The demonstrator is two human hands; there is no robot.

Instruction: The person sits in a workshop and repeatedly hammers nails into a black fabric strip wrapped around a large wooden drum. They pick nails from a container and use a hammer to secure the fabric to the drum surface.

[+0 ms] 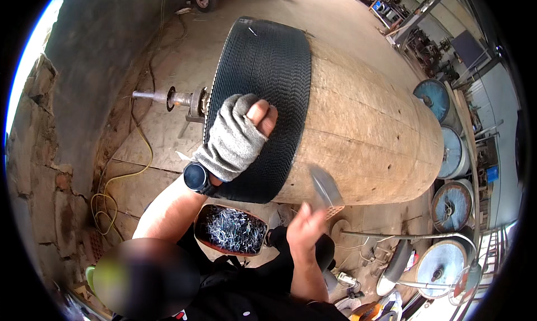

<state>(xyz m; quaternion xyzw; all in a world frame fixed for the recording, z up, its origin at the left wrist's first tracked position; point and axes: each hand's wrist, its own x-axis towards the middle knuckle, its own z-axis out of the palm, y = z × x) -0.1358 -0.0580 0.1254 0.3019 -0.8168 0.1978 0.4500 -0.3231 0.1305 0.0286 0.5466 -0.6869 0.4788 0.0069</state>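
A big wooden drum [369, 119] lies on its side before me, its left end covered by a black band of close-set ridges [268, 58]. My left hand [238, 133], in a grey glove with bare fingertips and a dark watch at the wrist, rests against the black band. Its fingers are curled closed, and whatever they pinch is hidden. My right hand [306, 228], bare, grips a flat metal tool with a broad blade-like head [325, 189], blurred by motion, near the drum's lower edge. A small nail-like piece [253, 31] shows on top of the band.
A bin [232, 230] full of small metal nails stands by my legs. From the drum's left end juts a metal axle [151, 95]. A yellow hose [146, 161] lies on the floor at left. Several blue-faced wheels [442, 268] line the right side; a brick wall [42, 170] borders the left.
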